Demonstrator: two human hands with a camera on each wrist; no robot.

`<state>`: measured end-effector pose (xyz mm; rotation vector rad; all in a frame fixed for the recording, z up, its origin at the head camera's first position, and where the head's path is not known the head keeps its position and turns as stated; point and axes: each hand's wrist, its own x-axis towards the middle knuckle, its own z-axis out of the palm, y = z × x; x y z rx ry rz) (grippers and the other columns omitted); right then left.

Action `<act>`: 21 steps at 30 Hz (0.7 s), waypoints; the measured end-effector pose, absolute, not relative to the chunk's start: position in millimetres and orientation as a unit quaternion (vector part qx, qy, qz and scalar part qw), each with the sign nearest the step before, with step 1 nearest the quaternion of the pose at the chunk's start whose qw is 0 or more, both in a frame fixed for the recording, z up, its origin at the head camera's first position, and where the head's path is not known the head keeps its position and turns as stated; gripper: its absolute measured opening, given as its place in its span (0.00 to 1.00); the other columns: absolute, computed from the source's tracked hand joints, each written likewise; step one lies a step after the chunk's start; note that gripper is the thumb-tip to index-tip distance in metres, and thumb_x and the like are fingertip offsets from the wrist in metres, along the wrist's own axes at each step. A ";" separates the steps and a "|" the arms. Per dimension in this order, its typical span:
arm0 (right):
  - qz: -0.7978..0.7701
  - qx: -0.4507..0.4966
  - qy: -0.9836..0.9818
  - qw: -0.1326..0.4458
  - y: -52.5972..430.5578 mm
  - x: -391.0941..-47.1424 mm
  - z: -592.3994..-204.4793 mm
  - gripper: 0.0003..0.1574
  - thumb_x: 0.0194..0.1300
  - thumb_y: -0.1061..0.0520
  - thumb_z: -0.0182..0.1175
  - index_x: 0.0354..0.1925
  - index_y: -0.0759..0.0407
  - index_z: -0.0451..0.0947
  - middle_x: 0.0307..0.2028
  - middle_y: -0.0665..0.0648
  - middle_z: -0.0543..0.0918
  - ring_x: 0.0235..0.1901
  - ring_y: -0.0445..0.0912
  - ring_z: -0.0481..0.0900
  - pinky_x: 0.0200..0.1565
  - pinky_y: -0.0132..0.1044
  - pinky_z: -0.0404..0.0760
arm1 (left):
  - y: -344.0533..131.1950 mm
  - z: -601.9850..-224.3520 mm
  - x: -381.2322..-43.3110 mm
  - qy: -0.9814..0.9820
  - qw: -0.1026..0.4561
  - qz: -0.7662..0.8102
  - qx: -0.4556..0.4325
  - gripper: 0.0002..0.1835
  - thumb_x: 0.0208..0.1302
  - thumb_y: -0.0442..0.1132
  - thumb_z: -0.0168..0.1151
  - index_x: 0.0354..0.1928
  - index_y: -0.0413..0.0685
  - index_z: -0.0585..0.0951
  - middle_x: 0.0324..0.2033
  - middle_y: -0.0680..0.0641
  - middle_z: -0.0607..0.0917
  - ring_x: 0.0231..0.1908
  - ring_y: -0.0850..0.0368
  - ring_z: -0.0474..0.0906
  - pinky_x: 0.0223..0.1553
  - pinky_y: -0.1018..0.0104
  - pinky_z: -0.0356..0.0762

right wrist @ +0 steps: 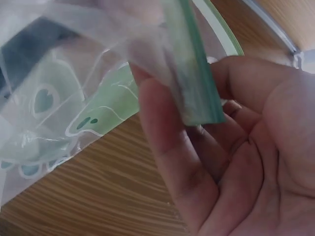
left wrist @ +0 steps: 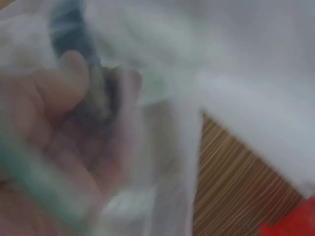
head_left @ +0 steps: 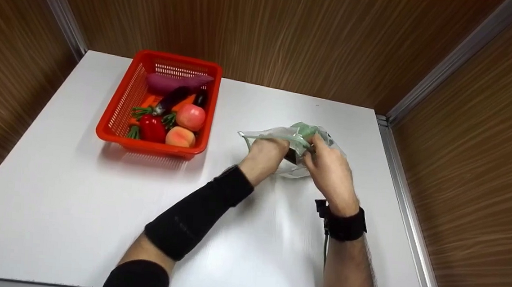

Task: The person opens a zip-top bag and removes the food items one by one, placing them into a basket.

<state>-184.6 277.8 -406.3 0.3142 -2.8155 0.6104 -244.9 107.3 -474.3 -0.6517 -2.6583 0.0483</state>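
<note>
A clear zip bag (head_left: 297, 168) with green prints and a green zip strip (right wrist: 197, 73) lies towards the right of the white table. My left hand (head_left: 265, 155) reaches in at its mouth. Through the hazy plastic in the left wrist view, thumb and fingers grip a dark, longish thing (left wrist: 74, 32); blur hides its kind. A dark patch (head_left: 290, 156) also shows in the bag in the head view. On the other side, my right hand (head_left: 333, 171) pinches the zip edge between thumb and fingers, the strip passing between them in the right wrist view.
Left of the bag stands a red plastic basket (head_left: 103, 132). In it lie a purple sweet-potato-like piece (head_left: 168, 83), an eggplant (head_left: 174, 99), carrots, a red pepper (head_left: 152, 128) and two peach-like fruits (head_left: 190, 117). Wood-grain panels (head_left: 290, 38) wall the table at the back and sides.
</note>
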 end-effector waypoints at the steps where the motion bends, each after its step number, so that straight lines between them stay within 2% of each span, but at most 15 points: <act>1: 0.208 0.101 -0.965 0.127 279.1 -184.5 -405.7 0.12 0.82 0.63 0.65 0.59 0.62 0.84 0.43 0.68 0.95 0.39 0.66 0.94 0.41 0.68 0.91 | 99.9 -467.4 -234.8 -0.948 0.217 -0.002 -0.231 0.08 0.72 0.29 0.72 0.45 0.49 0.94 0.35 0.52 0.95 0.36 0.57 0.96 0.34 0.63 0.96; 2: 0.206 0.094 -0.965 0.130 280.8 -184.7 -405.3 0.12 0.82 0.62 0.65 0.59 0.62 0.83 0.45 0.69 0.95 0.41 0.68 0.94 0.43 0.70 0.91 | 90.9 -459.7 -224.6 -0.946 0.224 -0.016 -0.232 0.08 0.70 0.28 0.74 0.41 0.49 0.94 0.32 0.51 0.95 0.33 0.54 0.96 0.32 0.61 0.95; 3: 0.204 0.087 -0.966 0.131 282.7 -184.5 -404.6 0.12 0.82 0.62 0.65 0.59 0.63 0.83 0.46 0.70 0.95 0.43 0.69 0.94 0.44 0.70 0.91 | 80.8 -449.6 -215.9 -0.949 0.204 -0.037 -0.238 0.08 0.70 0.26 0.74 0.41 0.47 0.95 0.33 0.49 0.96 0.34 0.51 0.97 0.31 0.58 0.96; 4: 0.205 0.080 -0.967 0.131 284.9 -184.3 -403.7 0.12 0.83 0.62 0.64 0.59 0.63 0.83 0.48 0.71 0.95 0.45 0.70 0.94 0.45 0.71 0.92 | 69.5 -437.4 -208.6 -0.955 0.154 -0.075 -0.241 0.09 0.71 0.25 0.73 0.44 0.46 0.95 0.36 0.46 0.97 0.37 0.46 0.98 0.35 0.53 0.98; 9: 0.216 0.061 -0.966 0.127 293.1 -182.8 -400.4 0.11 0.85 0.62 0.63 0.60 0.63 0.82 0.52 0.71 0.95 0.51 0.70 0.95 0.48 0.71 0.93 | -4.3 -393.7 -187.3 -0.953 0.068 -0.197 -0.219 0.03 0.77 0.34 0.75 0.47 0.45 0.93 0.43 0.41 0.98 0.45 0.37 0.96 0.48 0.42 0.96; 11: 0.227 0.059 -0.965 0.121 294.4 -182.2 -398.8 0.11 0.86 0.62 0.63 0.61 0.63 0.81 0.53 0.70 0.96 0.51 0.69 0.97 0.47 0.69 0.94 | -40.0 -380.6 -186.4 -0.953 0.067 -0.231 -0.186 0.05 0.79 0.36 0.75 0.51 0.46 0.93 0.46 0.41 0.98 0.48 0.38 0.95 0.53 0.40 0.94; 12: 0.231 0.059 -0.964 0.120 294.9 -181.9 -398.1 0.11 0.87 0.62 0.63 0.61 0.63 0.81 0.53 0.70 0.96 0.51 0.67 0.98 0.47 0.68 0.94 | -57.7 -375.8 -187.1 -0.951 0.067 -0.254 -0.163 0.07 0.80 0.35 0.74 0.54 0.48 0.93 0.46 0.42 0.97 0.47 0.39 0.94 0.52 0.40 0.94; 16: 0.243 0.066 -0.961 0.114 294.2 -182.3 -395.9 0.11 0.88 0.62 0.63 0.62 0.63 0.81 0.52 0.67 0.98 0.48 0.62 1.00 0.46 0.64 0.95 | -121.8 -373.2 -200.2 -0.944 0.109 -0.308 -0.053 0.16 0.84 0.37 0.72 0.67 0.51 0.92 0.53 0.37 0.95 0.52 0.33 0.90 0.61 0.32 0.91; 19: 0.245 0.074 -0.960 0.113 293.5 -183.2 -395.1 0.11 0.88 0.63 0.63 0.62 0.63 0.82 0.52 0.67 0.98 0.48 0.61 1.00 0.46 0.63 0.95 | -154.5 -386.3 -214.6 -0.945 0.120 -0.302 0.021 0.20 0.85 0.40 0.72 0.72 0.47 0.89 0.59 0.30 0.93 0.56 0.26 0.88 0.68 0.26 0.86; 21: 0.246 0.078 -0.960 0.110 293.1 -183.4 -395.2 0.10 0.88 0.63 0.63 0.62 0.63 0.82 0.52 0.67 0.98 0.48 0.61 1.00 0.47 0.62 0.95 | -167.5 -398.4 -224.1 -0.950 0.106 -0.288 0.059 0.21 0.85 0.41 0.71 0.72 0.43 0.88 0.60 0.27 0.92 0.57 0.23 0.87 0.68 0.25 0.85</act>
